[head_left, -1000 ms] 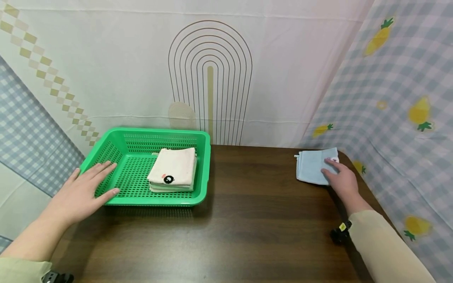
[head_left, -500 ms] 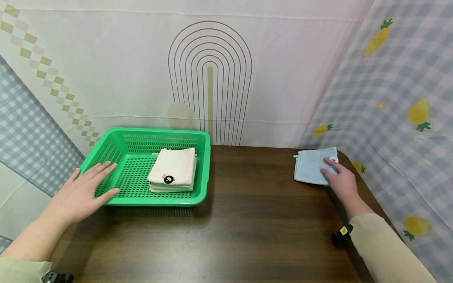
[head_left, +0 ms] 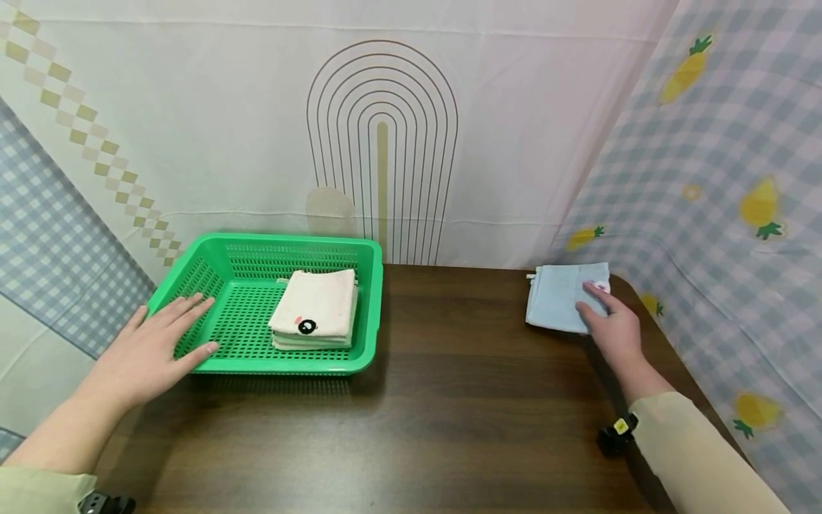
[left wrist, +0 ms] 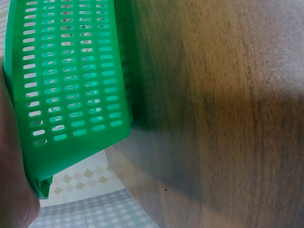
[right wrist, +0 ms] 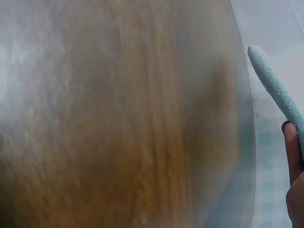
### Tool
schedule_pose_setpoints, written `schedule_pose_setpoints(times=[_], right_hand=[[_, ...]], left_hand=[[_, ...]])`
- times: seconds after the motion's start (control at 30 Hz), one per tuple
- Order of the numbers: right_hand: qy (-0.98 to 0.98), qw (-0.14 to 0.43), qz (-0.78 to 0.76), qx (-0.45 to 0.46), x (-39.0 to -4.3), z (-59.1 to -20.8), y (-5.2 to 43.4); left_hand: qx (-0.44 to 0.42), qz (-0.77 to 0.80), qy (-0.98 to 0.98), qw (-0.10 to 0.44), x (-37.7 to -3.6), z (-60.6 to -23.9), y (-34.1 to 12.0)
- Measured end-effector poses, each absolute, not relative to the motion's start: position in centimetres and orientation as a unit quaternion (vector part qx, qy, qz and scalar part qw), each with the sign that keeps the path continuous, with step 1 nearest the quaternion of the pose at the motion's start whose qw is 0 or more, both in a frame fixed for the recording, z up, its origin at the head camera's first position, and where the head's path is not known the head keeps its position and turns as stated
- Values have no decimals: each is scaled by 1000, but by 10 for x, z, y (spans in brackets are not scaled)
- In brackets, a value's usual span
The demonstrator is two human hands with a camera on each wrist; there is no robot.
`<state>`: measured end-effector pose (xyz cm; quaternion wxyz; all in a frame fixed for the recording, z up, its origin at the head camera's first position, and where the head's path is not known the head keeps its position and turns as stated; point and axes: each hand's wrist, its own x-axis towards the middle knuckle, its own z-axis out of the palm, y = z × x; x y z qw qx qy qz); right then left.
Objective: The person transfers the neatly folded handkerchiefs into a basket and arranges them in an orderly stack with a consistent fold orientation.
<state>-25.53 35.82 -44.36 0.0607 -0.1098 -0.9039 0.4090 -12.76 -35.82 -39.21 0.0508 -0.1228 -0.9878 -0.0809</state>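
Note:
My left hand [head_left: 144,357] rests over the near left corner of a green plastic basket [head_left: 276,367], its fingers straight and spread. The basket's slotted side [left wrist: 114,95] fills the upper left of the left wrist view. Inside it, on the right, lies a stack of folded white towels [head_left: 317,300] with a black printed eye on top. At the far right my right hand [head_left: 613,328] pinches the right part of a folded light blue towel [head_left: 557,296] between thumb and fingers. In the right wrist view the blue towel [right wrist: 274,85] stands edge-on, lifted off the table.
The dark wooden table [head_left: 449,400] stretches between the basket and my right hand. A white cloth backdrop [head_left: 514,128] hangs along its back edge. Checked curtains [head_left: 719,235] with pineapple prints close in the right side, and another checked cloth [head_left: 58,214] stands at the left.
My right hand has moved slightly left and away from me, bringing the blue towel with it. The left hand, basket and white towels have stayed in place.

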Motion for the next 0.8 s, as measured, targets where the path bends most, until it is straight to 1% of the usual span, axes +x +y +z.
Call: schedule_pose_setpoints(times=[0.23,0.43,0.8], right_hand=[[-897,86,421,-106,-253,-439,347],[-891,81,434,-102,-249,-437,338],[-886,89,446,-93,-246,-436,326]], left_hand=[[-123,-78,-988,52,-128,-392,-359],[-125,-79,-988,49,-128,-391,-358],[-129,-77,-987,54,-128,-392,-359]])
